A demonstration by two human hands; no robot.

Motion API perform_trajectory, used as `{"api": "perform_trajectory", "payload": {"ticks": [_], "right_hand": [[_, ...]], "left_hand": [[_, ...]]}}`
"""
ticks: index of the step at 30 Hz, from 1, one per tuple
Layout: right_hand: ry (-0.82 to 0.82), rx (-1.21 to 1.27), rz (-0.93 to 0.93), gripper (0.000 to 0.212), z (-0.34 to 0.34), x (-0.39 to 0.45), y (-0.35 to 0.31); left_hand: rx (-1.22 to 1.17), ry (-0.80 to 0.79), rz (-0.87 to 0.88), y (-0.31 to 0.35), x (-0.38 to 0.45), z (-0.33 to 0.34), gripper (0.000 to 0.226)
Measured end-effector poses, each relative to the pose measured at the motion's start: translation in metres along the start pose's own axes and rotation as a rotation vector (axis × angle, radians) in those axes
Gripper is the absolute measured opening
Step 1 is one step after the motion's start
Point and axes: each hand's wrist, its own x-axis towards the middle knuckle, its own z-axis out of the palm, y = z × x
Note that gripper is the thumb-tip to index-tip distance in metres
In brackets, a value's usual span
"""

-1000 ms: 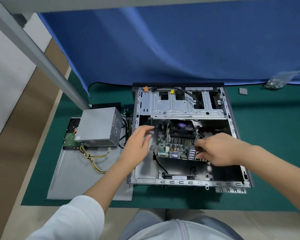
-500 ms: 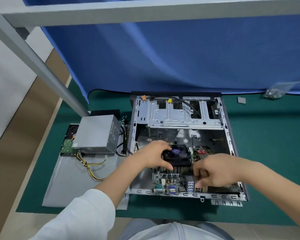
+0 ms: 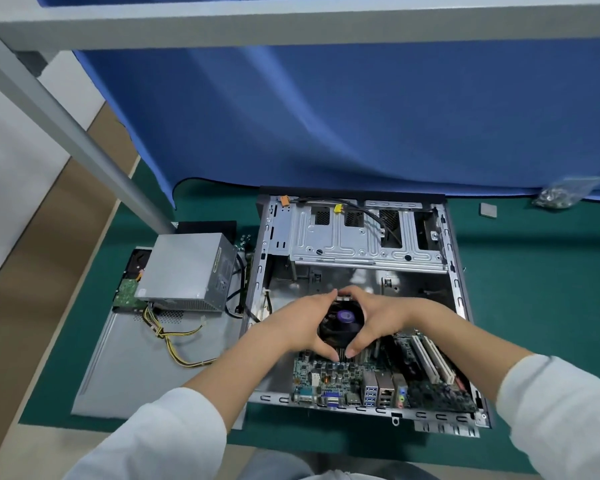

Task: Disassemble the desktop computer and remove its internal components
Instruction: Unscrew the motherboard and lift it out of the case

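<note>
The open computer case (image 3: pixel 459 285) lies flat on a green mat. Its green motherboard (image 3: pixel 333 374) sits lifted toward the near edge, with the port block over the case rim. On the board is the black CPU cooler fan (image 3: pixel 342 322) with a purple centre. My left hand (image 3: pixel 302 323) curls round the fan's left side. My right hand (image 3: pixel 383 320) curls round its right side. Fingertips of both hands meet behind and in front of the fan. Two white expansion slots (image 3: pixel 430 358) show at the board's right.
A grey power supply (image 3: pixel 187 271) with yellow and black wires rests on the removed side panel (image 3: pixel 118 368) to the left, partly over a hard drive (image 3: pixel 129 289). A bag of screws (image 3: pixel 555 195) and a small grey pad (image 3: pixel 488 210) lie at the back right. Blue cloth hangs behind.
The motherboard has come toward me, up to the case's near rim. Both hands moved from the board's edges onto the cooler fan and now wrap it from either side.
</note>
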Motion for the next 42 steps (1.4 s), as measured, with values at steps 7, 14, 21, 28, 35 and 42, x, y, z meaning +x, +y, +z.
{"api": "perform_trajectory", "payload": {"ticks": [7,14,21,28,35,42], "right_hand": [[0.126,-0.063,-0.112,0.058,0.002,-0.016,-0.004],[0.151,-0.212,-0.150,0.060,-0.013,-0.064,-0.041],[0.266,-0.260,-0.269,0.039,-0.029,-0.109,-0.085],[0.468,-0.310,-0.429,0.053,-0.013,-0.110,-0.129],[0.695,-0.761,-0.294,0.102,0.044,-0.052,-0.148],[0.653,-0.795,-0.233,0.112,0.069,-0.028,-0.125]], "left_hand": [[0.105,-0.008,0.100,0.008,0.002,-0.019,0.075],[0.094,-0.055,0.122,0.031,-0.031,-0.058,0.077],[0.121,0.167,0.131,0.058,-0.083,-0.094,0.078],[-0.025,0.424,0.158,0.032,-0.138,-0.105,0.089],[-0.283,0.671,0.066,-0.052,-0.168,-0.061,0.046],[0.037,0.435,-0.364,-0.165,-0.143,0.013,0.066]]}}
